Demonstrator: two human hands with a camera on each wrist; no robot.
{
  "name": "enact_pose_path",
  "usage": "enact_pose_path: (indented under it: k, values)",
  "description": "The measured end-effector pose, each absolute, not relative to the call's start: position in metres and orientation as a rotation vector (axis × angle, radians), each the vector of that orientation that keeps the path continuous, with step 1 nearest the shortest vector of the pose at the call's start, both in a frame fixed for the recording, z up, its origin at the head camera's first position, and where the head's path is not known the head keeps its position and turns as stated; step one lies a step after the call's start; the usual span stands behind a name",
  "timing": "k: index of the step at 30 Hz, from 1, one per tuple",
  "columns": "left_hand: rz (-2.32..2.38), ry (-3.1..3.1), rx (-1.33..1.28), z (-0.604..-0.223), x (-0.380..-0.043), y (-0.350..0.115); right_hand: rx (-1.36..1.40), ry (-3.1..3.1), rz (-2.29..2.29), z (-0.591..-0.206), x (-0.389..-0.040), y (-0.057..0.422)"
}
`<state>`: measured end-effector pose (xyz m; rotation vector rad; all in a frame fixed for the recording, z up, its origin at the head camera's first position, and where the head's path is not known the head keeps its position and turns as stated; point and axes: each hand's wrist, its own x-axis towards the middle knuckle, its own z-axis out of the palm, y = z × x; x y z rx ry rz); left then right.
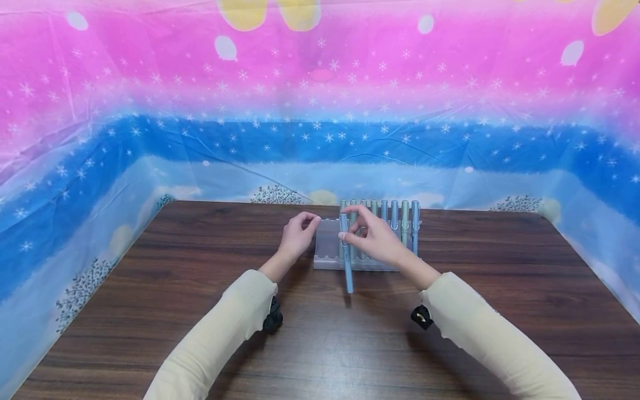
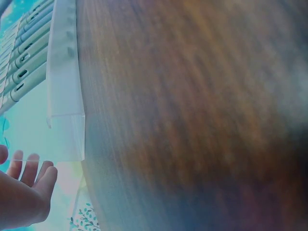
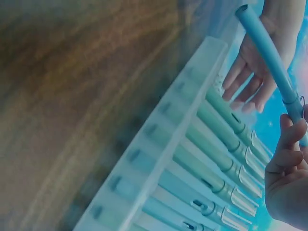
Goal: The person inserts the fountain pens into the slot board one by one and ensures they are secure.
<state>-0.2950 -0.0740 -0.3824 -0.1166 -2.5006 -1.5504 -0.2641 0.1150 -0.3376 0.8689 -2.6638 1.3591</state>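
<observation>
My right hand (image 1: 370, 236) pinches a capped blue pen (image 1: 348, 272) near its cap, in front of a clear pen rack (image 1: 327, 264). The pen stands nearly upright, its lower end towards me. In the right wrist view, the pen (image 3: 267, 48) slants across my left hand (image 3: 255, 67). At the rack's upper left corner, my left hand (image 1: 298, 233) holds the edge between thumb and fingers. Several green and blue pens (image 1: 414, 222) lean side by side in the rack's slots; my right hand partly hides them. The rack's left end shows bare slots.
The rack stands on a dark wood-grain table (image 1: 200, 244), towards its back edge. A pink and blue patterned cloth (image 1: 320, 139) surrounds the table behind and at both sides. Black wrist cameras (image 1: 272, 316) sit under both sleeves.
</observation>
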Motion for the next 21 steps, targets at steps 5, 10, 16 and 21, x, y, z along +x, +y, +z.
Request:
enact_pose_path:
  k: [5, 10, 16, 21]
  values:
    - [-1.557, -2.506, -0.115, -0.382, -0.295, -0.075, 0.866, -2.623, 1.277, -0.33, -0.271, 0.116]
    - [-1.553, -2.509, -0.115, -0.382, -0.295, -0.075, 0.893, -2.592, 1.221, -0.325, -0.278, 0.117]
    - [-1.55, -2.491, -0.123, -0.382, -0.294, -0.074, 0.913, -2.563, 1.202, -0.32, -0.285, 0.116]
    - [-1.549, -2.486, -0.129, -0.382, -0.294, -0.075, 0.942, -2.512, 1.203, -0.315, -0.289, 0.116]
